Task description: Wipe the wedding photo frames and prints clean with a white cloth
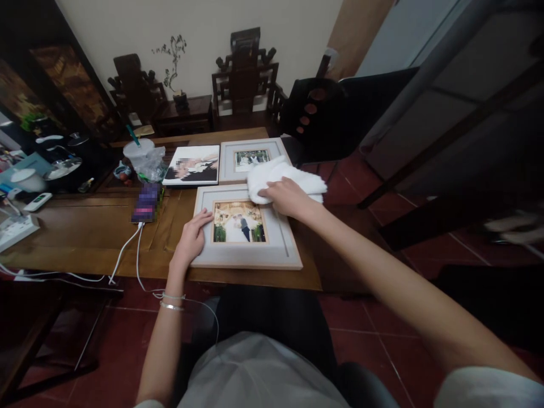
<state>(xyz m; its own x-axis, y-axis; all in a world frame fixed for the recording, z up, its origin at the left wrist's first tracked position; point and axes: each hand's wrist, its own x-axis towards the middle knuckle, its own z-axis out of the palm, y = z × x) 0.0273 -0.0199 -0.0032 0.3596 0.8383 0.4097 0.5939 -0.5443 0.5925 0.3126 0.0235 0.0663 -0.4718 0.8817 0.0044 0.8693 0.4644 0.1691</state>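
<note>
1. The pale wooden picture frame (255, 256), with a wide grey-white mount around a colour photo, lies flat at the near edge of the brown wooden table (85, 238), straight in front of you.
2. Your left hand (191, 238) rests on the frame's left border. Its palm is down and its fingers lie spread and loose, the fingertips reaching the edge of the photo, so it steadies the frame without clasping anything.
3. Two thin silver bracelets (172, 300) sit on that wrist.
4. Your right hand (285, 198) is at the frame's far right corner, with its fingers curled down into a bunched white cloth (297, 177) and gripping it.
5. The cloth lies partly on that corner and partly over the table beyond it.
6. Just behind it lies a second, smaller pale frame (232, 167), its near edge touching the cloth.
7. Beside that frame, on the left, lies an unframed photo print with a dark lower band (192, 165).
8. Left of the near frame a purple phone (147, 203) lies on the table, and a white cable (127, 249) runs from it over the table's near edge.
9. Further back on the left stand a lidded plastic cup with a green straw (138, 152) and a crumpled clear bag (153, 165).
10. A white remote control (37, 202) lies near the far left edge.
</note>
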